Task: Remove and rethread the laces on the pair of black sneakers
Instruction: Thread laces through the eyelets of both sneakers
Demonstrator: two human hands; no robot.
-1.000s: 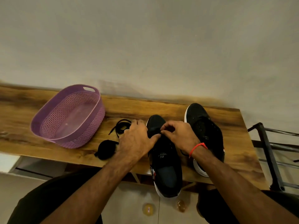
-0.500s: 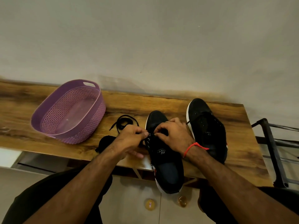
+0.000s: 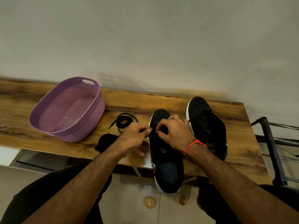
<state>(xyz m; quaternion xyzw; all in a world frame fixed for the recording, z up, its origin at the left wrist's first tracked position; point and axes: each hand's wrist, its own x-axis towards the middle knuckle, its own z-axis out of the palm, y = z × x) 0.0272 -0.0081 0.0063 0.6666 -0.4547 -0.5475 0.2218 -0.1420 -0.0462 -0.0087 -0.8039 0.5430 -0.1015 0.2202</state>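
Both hands, left hand (image 3: 134, 136) and right hand (image 3: 175, 132), pinch a lace end at the near sneaker (image 3: 166, 159) at centre frame on the desk (image 3: 129, 102), second sneaker (image 3: 208, 126) right, loose lace (image 3: 124, 121) and purple basket (image 3: 68, 109) left.

basket (image 3: 68, 109) left on table (image 3: 161, 101), sneakers (image 3: 166, 159) right (side by side)

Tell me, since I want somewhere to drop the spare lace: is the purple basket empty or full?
Empty. The purple basket stands upright on the wooden table, and its bare bottom shows with nothing in it.
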